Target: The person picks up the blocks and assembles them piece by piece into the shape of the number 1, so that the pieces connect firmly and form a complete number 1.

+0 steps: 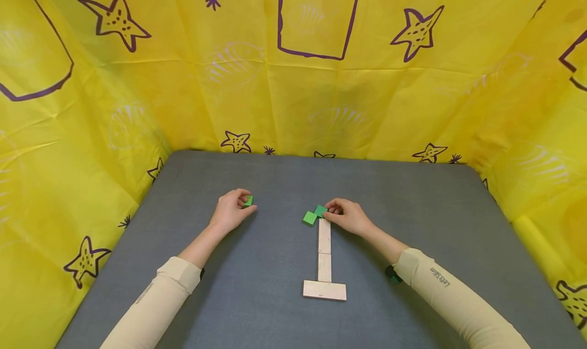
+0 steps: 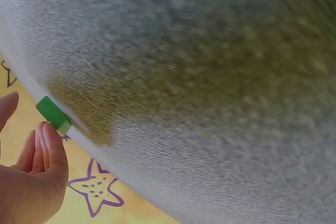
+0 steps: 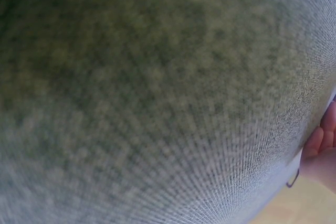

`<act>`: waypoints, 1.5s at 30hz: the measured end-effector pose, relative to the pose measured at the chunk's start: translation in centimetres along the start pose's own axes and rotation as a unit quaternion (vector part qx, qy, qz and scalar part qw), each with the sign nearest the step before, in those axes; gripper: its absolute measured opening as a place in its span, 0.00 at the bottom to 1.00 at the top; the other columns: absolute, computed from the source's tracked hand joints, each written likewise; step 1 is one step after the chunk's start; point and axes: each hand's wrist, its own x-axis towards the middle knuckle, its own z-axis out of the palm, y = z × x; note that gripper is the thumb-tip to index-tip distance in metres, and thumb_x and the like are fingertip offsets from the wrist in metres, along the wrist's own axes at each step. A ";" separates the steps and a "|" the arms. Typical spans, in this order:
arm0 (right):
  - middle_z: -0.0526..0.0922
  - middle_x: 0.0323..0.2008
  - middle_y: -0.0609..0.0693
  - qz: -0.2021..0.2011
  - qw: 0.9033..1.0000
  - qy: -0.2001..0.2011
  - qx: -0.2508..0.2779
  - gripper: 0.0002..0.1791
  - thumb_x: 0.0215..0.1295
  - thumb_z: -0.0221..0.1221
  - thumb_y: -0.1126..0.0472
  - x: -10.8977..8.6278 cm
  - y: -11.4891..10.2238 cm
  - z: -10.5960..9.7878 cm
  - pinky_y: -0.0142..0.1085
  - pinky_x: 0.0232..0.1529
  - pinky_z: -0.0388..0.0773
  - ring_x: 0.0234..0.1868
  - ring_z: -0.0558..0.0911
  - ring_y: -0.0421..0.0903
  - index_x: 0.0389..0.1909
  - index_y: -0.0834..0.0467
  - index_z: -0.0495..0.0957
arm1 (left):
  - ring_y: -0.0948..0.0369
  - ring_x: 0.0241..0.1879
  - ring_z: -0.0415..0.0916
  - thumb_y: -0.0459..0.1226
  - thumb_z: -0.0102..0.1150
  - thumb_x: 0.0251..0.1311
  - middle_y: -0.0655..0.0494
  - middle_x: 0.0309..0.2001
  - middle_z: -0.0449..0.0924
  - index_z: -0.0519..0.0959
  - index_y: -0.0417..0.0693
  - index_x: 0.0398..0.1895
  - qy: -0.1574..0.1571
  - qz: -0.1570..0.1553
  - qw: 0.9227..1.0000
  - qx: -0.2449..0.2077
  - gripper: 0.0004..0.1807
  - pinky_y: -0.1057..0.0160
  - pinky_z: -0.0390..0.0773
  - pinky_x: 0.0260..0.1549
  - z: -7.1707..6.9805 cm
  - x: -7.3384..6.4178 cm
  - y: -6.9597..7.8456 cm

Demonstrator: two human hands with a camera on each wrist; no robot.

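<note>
My left hand (image 1: 231, 211) is beside a small green block (image 1: 248, 201) on the left of the table. In the left wrist view the fingertips reach this green block (image 2: 53, 115), while the thumb stands apart from it. Toward the middle, my right hand (image 1: 349, 216) pinches the right corner of a darker green block (image 1: 320, 211) between thumb and fingers. That block lies at the far end of a pale wooden plank (image 1: 324, 236). A lighter green block (image 1: 309, 218) lies at its left, corner to corner. The right wrist view hides the held block.
A second wooden plank (image 1: 324, 267) continues the first toward me, and a third plank (image 1: 324, 290) lies crosswise at its near end. The grey table (image 1: 257, 298) is bordered by a yellow curtain (image 1: 302, 99) with purple drawings at the back and sides.
</note>
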 end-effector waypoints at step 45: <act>0.80 0.32 0.47 -0.006 1.000 -0.001 -0.001 0.12 0.62 0.65 0.58 0.1 0.0 0.0 0.37 0.39 0.72 0.34 0.76 0.43 0.43 0.60 0.82 | 0.50 0.39 0.75 0.44 0.70 0.55 0.43 0.41 0.78 0.76 0.33 0.53 -0.017 -0.041 0.999 0.024 0.28 0.51 0.74 0.42 -0.6 0.3 -1.5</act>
